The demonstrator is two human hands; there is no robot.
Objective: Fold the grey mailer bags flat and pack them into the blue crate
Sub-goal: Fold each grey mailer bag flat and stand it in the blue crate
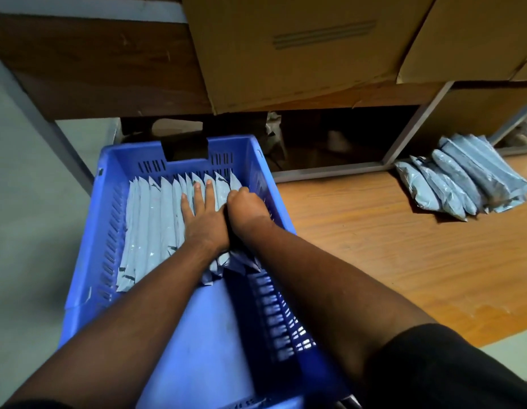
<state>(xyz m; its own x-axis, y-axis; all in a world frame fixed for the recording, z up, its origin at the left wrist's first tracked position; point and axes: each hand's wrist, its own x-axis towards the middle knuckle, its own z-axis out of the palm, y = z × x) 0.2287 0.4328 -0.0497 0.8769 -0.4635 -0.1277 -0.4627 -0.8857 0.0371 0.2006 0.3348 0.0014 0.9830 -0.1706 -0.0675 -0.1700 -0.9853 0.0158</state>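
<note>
Wood-grain flooring (404, 255) runs along the right side, with pale grey floor to the left, and large brown cardboard boxes (300, 54) lean over a dark gap under a grey metal frame at the back. On that wood surface, near the frame, lies a loose pile of folded grey plastic mailer bags (463, 178), overlapping one another and well apart from the crate.

Close in front sits the blue slotted plastic crate (114, 208). Its far half holds a row of packed grey mailer bags (156, 219), standing on edge side by side from the left wall across to the right wall; the near half shows bare blue floor.

Both bare forearms reach into the crate. Left hand (201, 219) lies flat on the tops of the packed bags, its fingers (209, 191) straight and spread, pressing down. Right hand (244, 208) is just beside it, touching it, with fingers curled down between the last bags by the right wall; whether they grip a bag cannot be told.
</note>
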